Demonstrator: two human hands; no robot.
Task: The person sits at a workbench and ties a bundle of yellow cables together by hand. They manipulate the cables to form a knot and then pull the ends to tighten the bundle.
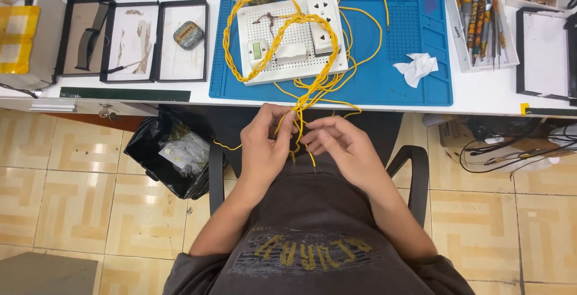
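- The white workbench [481, 93] runs across the top of my view, with tiled floor below it and my lap and dark shirt at the bottom.
- A blue work mat [415, 36] lies on the bench, straight ahead of me.
- A row of black-framed trays [132, 36] sits to the left of the mat; one holds a small greyish lump.
- A black bin bag [171, 153] hangs under the bench edge, to the left of my knees.
- On the mat rests a white perforated board [288, 36] carrying white sockets and a switch.
- A white tray of screwdrivers [481, 24] stands just right of the mat.
- Yellow wires [270, 42] loop over the board, partly twisted together, and trail off the bench edge down to my hands.
- My left hand [264, 147] is curled, fingers pressed around the hanging strands just below the bench edge.
- My right hand [342, 144] is just beside it, thumb and forefinger pinching the same yellow strands, other fingers loosely bent.
- A crumpled white tissue [416, 67] lies on the mat's right part.
- Loose yellow wire ends [312, 159] poke down between my hands.
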